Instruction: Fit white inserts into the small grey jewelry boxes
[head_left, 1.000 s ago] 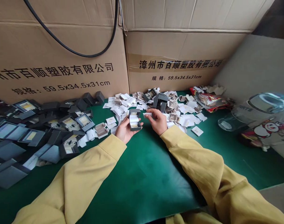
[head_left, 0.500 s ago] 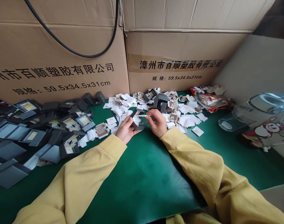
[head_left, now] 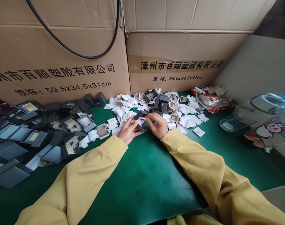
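Grey case (head_left: pixel 139 116), open, sits in the grip of the left hand (head_left: pixel 128 129) over the bench (head_left: pixel 133 175). Right hand (head_left: pixel 158 125) reaches its opening; cannot tell if gripping anything. Judged unfinished: other cases (head_left: pixel 59 137), several open, and loose papers (head_left: pixel 120 110) lie around.
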Demonstrator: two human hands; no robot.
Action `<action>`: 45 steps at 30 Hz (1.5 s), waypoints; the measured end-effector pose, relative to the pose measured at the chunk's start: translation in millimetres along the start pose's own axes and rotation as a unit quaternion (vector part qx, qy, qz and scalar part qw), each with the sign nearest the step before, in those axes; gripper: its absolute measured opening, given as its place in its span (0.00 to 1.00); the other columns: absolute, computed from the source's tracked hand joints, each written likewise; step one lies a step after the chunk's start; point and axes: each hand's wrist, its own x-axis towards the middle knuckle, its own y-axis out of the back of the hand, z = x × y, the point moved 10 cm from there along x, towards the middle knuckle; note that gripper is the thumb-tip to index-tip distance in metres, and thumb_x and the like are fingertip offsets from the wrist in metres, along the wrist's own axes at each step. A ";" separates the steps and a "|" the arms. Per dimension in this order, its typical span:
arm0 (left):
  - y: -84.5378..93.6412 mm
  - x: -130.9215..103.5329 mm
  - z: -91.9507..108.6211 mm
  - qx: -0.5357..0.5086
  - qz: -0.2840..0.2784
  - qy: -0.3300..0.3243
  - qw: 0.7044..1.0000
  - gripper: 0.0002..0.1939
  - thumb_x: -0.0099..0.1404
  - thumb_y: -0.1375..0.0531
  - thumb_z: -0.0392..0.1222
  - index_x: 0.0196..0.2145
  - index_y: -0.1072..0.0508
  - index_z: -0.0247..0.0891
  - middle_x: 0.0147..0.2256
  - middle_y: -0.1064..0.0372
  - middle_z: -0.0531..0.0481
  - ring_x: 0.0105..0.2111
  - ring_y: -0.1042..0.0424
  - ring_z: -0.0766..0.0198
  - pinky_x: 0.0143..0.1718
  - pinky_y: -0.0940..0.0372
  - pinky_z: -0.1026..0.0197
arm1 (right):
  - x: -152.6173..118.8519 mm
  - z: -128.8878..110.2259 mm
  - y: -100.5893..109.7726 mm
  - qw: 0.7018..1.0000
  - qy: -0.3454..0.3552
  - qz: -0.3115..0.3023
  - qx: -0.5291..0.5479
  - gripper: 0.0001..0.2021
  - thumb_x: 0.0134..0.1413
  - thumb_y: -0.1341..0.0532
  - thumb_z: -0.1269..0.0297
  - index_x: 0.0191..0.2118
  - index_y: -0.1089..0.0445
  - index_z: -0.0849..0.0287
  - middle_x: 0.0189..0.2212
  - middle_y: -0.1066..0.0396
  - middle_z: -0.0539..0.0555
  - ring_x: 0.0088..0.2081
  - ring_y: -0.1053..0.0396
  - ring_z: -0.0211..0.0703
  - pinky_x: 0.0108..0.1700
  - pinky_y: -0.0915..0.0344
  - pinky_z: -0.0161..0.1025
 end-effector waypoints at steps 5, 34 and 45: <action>-0.4 1.1 -1.2 0.008 -0.008 0.001 1.000 0.21 0.56 0.40 0.43 0.48 0.37 0.44 0.31 0.33 0.52 0.29 0.32 0.68 0.43 0.36 0.49 | 1.2 0.6 -2.3 1.000 -0.007 -0.016 0.008 0.09 0.56 0.47 0.61 0.33 0.31 0.56 0.33 0.29 0.54 0.34 0.32 0.39 0.33 0.33 0.36; -3.7 -0.1 -6.6 0.066 -0.030 0.014 0.997 0.21 0.54 0.39 0.49 0.43 0.37 0.41 0.28 0.35 0.54 0.29 0.30 0.66 0.37 0.34 0.56 | 1.7 20.6 6.1 0.998 -0.044 0.050 -0.020 0.10 0.51 0.42 0.61 0.38 0.40 0.57 0.30 0.40 0.50 0.27 0.40 0.34 0.26 0.39 0.32; -7.7 -2.8 -3.8 0.066 -0.049 0.002 0.997 0.21 0.53 0.38 0.46 0.44 0.36 0.41 0.27 0.36 0.55 0.26 0.32 0.69 0.31 0.35 0.61 | 2.8 15.7 6.7 0.998 -0.039 0.041 -0.030 0.07 0.51 0.43 0.61 0.35 0.38 0.58 0.31 0.38 0.51 0.27 0.40 0.35 0.26 0.39 0.33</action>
